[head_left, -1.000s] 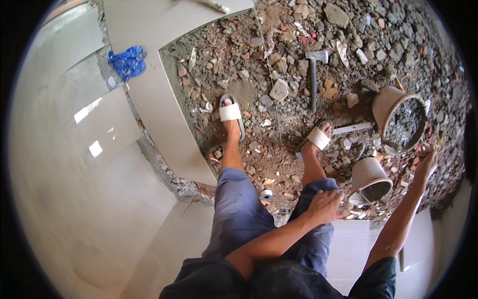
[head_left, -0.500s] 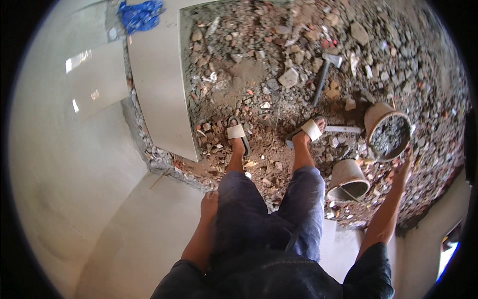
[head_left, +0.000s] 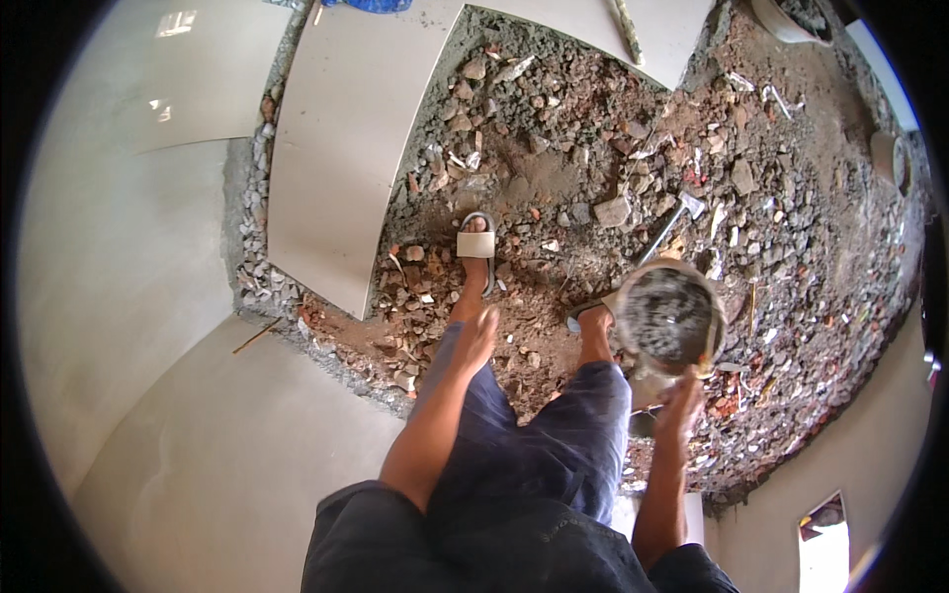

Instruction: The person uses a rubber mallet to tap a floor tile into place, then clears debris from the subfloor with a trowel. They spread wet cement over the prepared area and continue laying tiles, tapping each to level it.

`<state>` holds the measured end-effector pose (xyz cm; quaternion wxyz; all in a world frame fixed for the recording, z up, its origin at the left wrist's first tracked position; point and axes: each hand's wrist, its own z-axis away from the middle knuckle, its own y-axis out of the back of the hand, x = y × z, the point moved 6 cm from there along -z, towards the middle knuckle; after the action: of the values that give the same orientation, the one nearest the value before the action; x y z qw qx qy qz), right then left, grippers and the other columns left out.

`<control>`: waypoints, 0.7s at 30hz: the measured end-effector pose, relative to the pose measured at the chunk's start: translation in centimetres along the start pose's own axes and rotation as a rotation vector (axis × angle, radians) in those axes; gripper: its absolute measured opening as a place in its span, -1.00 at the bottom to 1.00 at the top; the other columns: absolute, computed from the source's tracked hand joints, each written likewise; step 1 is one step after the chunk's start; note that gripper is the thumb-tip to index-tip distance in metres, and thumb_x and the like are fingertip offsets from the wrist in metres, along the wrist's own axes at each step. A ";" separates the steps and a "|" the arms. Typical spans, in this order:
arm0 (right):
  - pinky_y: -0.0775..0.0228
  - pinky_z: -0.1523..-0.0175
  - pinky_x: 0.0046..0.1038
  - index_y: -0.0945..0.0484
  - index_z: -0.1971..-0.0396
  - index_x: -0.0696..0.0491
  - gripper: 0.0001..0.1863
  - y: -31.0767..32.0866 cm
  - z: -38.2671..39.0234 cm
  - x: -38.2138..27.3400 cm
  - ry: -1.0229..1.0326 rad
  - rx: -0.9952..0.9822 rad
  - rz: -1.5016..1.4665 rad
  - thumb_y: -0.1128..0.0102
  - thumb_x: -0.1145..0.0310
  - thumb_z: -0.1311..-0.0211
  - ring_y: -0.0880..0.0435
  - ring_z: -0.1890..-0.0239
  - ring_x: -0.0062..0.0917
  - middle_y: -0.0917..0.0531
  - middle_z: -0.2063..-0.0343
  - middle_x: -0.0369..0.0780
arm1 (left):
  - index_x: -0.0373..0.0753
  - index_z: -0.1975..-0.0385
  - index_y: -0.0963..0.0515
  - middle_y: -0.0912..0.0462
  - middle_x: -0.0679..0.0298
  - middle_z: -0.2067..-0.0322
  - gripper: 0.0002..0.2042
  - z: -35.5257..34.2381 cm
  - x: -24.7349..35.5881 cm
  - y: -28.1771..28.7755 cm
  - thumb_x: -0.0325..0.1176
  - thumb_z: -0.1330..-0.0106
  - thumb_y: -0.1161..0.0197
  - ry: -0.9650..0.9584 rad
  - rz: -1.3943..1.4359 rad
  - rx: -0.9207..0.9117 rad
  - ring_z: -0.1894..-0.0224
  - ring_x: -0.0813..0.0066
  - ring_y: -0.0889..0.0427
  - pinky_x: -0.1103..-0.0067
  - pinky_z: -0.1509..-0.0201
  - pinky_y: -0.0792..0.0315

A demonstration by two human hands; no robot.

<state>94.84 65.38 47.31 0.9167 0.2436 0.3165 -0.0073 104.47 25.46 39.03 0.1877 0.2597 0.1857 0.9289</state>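
A round bucket of grey wet mortar [head_left: 672, 318] hangs in front of my right foot, blurred by motion. My right hand [head_left: 680, 403] is closed at its near edge, holding it by what looks like the handle. My left hand [head_left: 481, 336] is above my left knee, away from any tool; its fingers are smeared and partly turned from view. Behind the raised bucket, a second bucket [head_left: 645, 423] shows only in part. A hammer [head_left: 664, 229] with a grey metal head lies on the rubble just beyond the mortar bucket.
Broken stone and brick rubble [head_left: 554, 158] covers the ground, with my sandalled feet on it. A large pale tile [head_left: 326, 178] lies to the left, with blue plastic [head_left: 371, 5] at its far end. More tiles [head_left: 583, 25] and a bucket [head_left: 791, 20] are at the far side.
My right hand has lifted the mortar bucket off the rubble and brought it left, toward my right foot. My left hand has moved forward and right over my knee. The view has shifted.
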 end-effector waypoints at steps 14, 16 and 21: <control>-0.22 0.56 -0.57 -0.44 0.48 0.04 -0.48 -37.5 -4.7 -3.4 0.049 -0.804 0.049 -0.02 -0.19 -0.28 -0.33 0.68 -0.69 -0.37 0.73 -0.34 | -0.30 -0.03 -0.46 -0.56 0.06 0.12 -0.38 -12.3 4.0 6.6 0.18 -0.42 0.24 0.005 0.479 0.537 -0.06 0.22 -0.46 0.31 -0.12 -0.35; -0.24 0.54 -0.54 -0.47 0.46 0.04 -0.50 -42.2 -9.9 -0.4 0.077 -0.717 0.209 -0.11 -0.16 -0.25 -0.36 0.65 -0.70 -0.37 0.73 -0.34 | -0.33 -0.12 -0.41 -0.49 -0.03 0.06 -0.37 -17.7 4.4 3.9 0.16 -0.41 0.19 -0.178 0.127 0.464 -0.11 0.14 -0.43 0.25 -0.18 -0.30; -0.37 0.63 -0.59 -0.54 0.31 0.22 -0.39 -48.0 -17.6 3.8 0.112 -0.518 0.277 -0.24 -0.16 -0.13 -0.46 0.62 -0.66 -0.46 0.63 -0.30 | -0.38 -0.22 -0.30 -0.32 -0.16 -0.14 -0.24 -28.3 1.6 -0.9 0.27 -0.37 0.28 -0.258 0.026 0.068 -0.23 0.05 -0.32 0.11 -0.30 -0.16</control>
<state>79.73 31.57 11.89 0.9217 0.0427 0.3218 0.2122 87.75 19.91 16.76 0.1891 0.3858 0.1880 0.8832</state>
